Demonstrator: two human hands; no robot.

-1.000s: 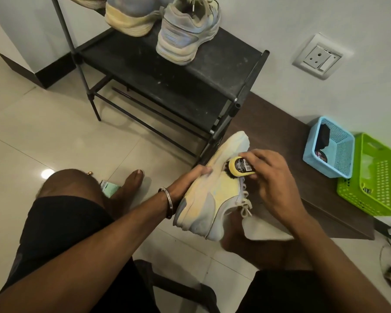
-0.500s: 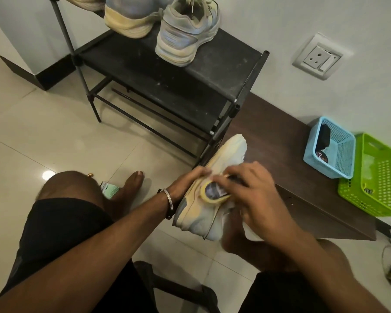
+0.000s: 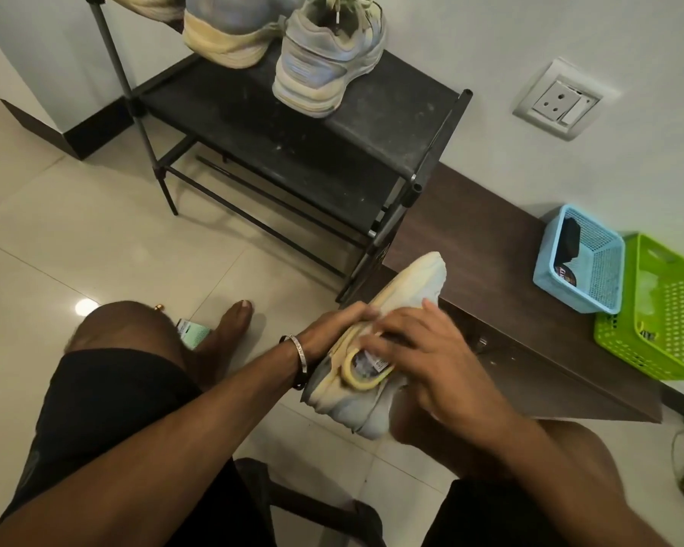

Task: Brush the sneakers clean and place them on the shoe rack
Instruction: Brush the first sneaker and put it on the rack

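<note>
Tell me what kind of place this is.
Probably a home entryway or hallway corner: a black shoe rack holding sneakers stands on a tiled floor, beside a low wooden bench and a wall socket.

We see bare shelf on the black metal-framed shoe rack (image 3: 316, 152) in front of and right of the grey worn sneaker (image 3: 324, 61) standing there. On the dark wooden bench (image 3: 490, 246), the pale blue plastic basket (image 3: 593, 266) and lime green plastic basket (image 3: 664, 309) crowd the right end.

No legible text (brush (image 3: 366, 367) label too blurred)
</note>
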